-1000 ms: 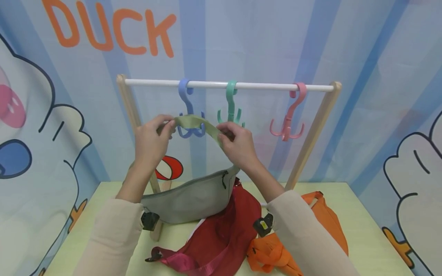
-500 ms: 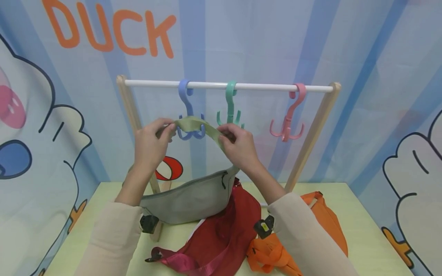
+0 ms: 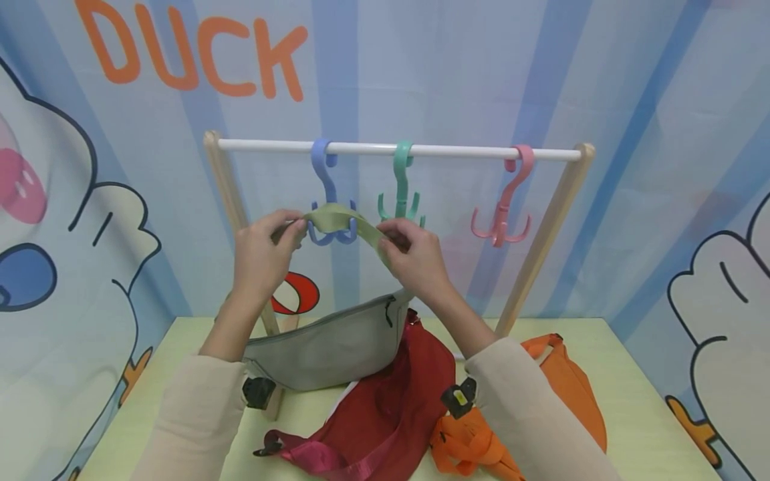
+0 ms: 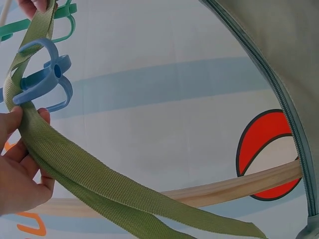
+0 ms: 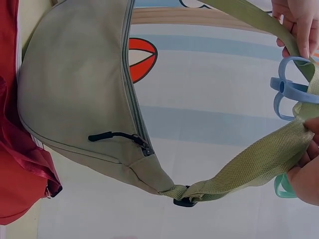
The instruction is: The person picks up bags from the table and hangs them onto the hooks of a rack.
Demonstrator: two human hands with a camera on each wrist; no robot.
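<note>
A grey-green waist bag (image 3: 331,351) hangs tilted below my hands, its zipper along the top edge. Its olive webbing strap (image 3: 329,218) arches across the prongs of the blue hook (image 3: 325,175). On the left of that hook my left hand (image 3: 263,252) pinches the strap between thumb and fingers. My right hand (image 3: 418,257) grips it on the other side, just below the green hook (image 3: 401,177). The left wrist view has the strap (image 4: 104,174) passing through the blue prongs (image 4: 45,82). A black buckle (image 5: 185,201) joins strap and bag in the right wrist view.
The hooks hang from a white rail (image 3: 466,151) on wooden posts, with a pink hook (image 3: 502,207) at right. A dark red bag (image 3: 385,407) lies under the grey-green one. An orange bag (image 3: 574,387) rests right on the pale yellow table (image 3: 637,401).
Both hands have come down slightly, and the strap sits a little lower against the blue hook's prongs. Both grips look the same as before.
</note>
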